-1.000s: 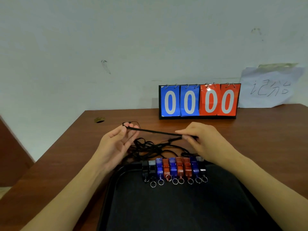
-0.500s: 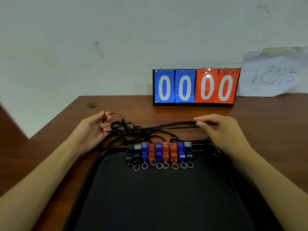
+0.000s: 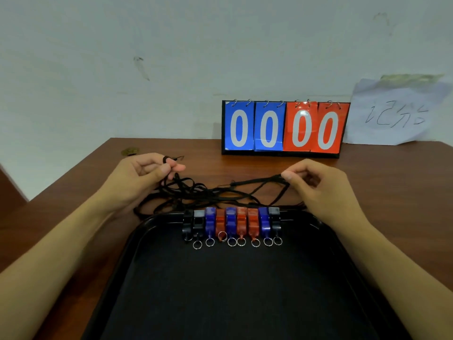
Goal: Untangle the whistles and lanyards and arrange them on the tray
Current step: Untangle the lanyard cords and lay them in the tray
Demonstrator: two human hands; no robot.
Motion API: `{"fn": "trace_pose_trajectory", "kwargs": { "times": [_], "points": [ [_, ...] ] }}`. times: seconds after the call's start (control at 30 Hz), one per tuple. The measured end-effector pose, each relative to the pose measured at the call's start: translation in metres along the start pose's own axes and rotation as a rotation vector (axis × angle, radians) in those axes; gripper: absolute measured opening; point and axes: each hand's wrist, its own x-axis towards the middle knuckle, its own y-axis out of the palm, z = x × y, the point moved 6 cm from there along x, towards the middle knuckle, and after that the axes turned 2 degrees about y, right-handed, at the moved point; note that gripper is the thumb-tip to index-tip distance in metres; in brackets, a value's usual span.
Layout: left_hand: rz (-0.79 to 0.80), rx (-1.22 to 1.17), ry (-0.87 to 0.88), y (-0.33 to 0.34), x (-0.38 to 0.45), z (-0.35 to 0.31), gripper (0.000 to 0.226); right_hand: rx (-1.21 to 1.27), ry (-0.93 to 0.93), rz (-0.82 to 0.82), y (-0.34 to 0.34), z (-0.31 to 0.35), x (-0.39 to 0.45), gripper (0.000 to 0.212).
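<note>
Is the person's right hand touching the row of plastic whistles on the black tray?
Apart. The head view shows the right hand pinching a black lanyard cord over the table, behind the whistles.

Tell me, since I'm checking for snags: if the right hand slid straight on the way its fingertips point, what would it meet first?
Probably the tangled lanyards: the right hand points across toward the left hand.

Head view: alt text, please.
Left hand and right hand each pinch black lanyards tangled on a wooden table. Nine whistles line a black tray's far edge; a scoreboard reads 0000.
</note>
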Motion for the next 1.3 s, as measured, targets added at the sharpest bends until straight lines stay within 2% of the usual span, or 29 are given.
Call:
{"fn": "trace_pose_trajectory", "kwargs": {
  "times": [0.17,0.3,0.43,0.53,0.67,0.87,0.97,1.1,1.2,1.3],
  "points": [
    [0.137,-0.006,0.078,0.027,-0.007,-0.017,0.042,0.009,-0.207,0.064,0.009,0.04,-0.013,0.018],
    [0.285,0.001,0.083,0.048,-0.017,-0.028,0.029,0.048,-0.304,0.127,0.013,0.068,-0.025,0.043],
    [0.431,0.148,0.115,0.077,-0.033,-0.03,0.007,0.0,-0.327,0.219,0.021,0.08,-0.033,0.06],
    [0.513,0.302,0.123,0.094,-0.039,-0.021,0.013,-0.036,-0.359,0.24,0.025,0.083,-0.036,0.054],
    [0.577,0.392,0.133,0.105,-0.042,-0.015,0.017,-0.126,-0.376,0.305,0.035,0.08,-0.037,0.041],
    [0.483,0.429,0.184,0.098,-0.038,-0.02,0.012,-0.123,-0.379,0.343,0.039,0.074,-0.034,0.017],
    [0.333,0.398,0.165,0.081,-0.03,-0.024,0.025,-0.104,-0.339,0.257,0.028,0.067,-0.027,0.013],
    [0.097,0.53,0.224,0.05,-0.018,-0.033,0.028,-0.034,-0.292,0.048,0.006,0.054,-0.017,0.008],
    [-0.019,0.548,0.223,0.033,-0.018,-0.04,0.024,-0.029,-0.195,0.042,0.003,0.041,-0.014,0.006],
    [-0.071,0.625,0.212,0.022,-0.024,-0.048,0.014,-0.099,-0.112,0.056,-0.006,0.034,-0.012,0.005]
  ]
}}
